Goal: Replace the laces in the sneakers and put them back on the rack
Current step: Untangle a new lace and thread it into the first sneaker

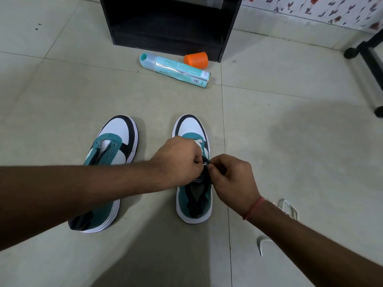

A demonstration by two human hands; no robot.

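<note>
Teal, white and black, the right sneaker (193, 179) stands upright on the floor (290, 131), toe toward the rack (167, 23), and it is the one being worked on. A white lace (200, 142) shows across its lowest eyelets, just past the left hand's knuckles; how many rows are threaded I cannot tell, since both hands cover the middle of the shoe. The left sneaker (107, 162) sits beside it, apart, with bare eyelets and an open tongue, so its lacing looks not yet begun. By my reading the job is in its early part: one shoe partly laced, the other untouched, and both still to go on the rack.

The left hand (178, 160) reaches across from the left, knuckles up, its grip pinched together on a small pale lace tip (205, 163) over the shoe's tongue. The right hand (232, 175) comes from below right, wrist bent, its fingertips meeting the left's at that same tip, so both are closed on it.

A loose white lace (287, 207) lies on the floor by the right forearm. Farther off, a teal spray can (176, 70) lies on its side near an orange cap (196, 60), in front of the rack.
</note>
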